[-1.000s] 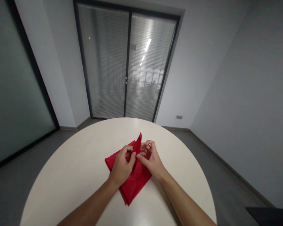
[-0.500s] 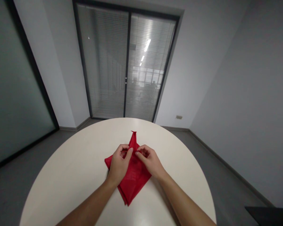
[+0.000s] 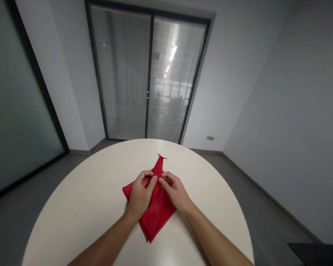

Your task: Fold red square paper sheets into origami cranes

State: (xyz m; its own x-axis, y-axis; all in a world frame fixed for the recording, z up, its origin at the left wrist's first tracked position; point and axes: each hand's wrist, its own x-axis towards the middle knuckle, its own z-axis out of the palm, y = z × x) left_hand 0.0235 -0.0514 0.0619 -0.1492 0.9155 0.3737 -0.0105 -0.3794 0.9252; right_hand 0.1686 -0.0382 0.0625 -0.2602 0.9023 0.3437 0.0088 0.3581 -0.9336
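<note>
A folded red cloth (image 3: 157, 218) lies on the round cream table (image 3: 80, 207), one pointed corner towards me. Its far end is gathered into a narrow neck that rises between my hands and ends in small spread tips. On the left side of the neck, my left hand (image 3: 140, 194) pinches the cloth between thumb and fingers. My right hand (image 3: 176, 190) pinches it from the right, its thumb close to the left thumb. Both palms hide parts of the cloth's side edges.
Beyond the table stand dark-framed glass panels with blinds (image 3: 127, 81). A frosted panel (image 3: 19, 111) is on the left, and a wall socket (image 3: 210, 137) sits low on the far wall. Something black (image 3: 316, 253) shows at the lower right.
The gathered tip of the cloth has swung a little to the right, and its small ends are spread wider. Both hands keep nearly the same place and grip.
</note>
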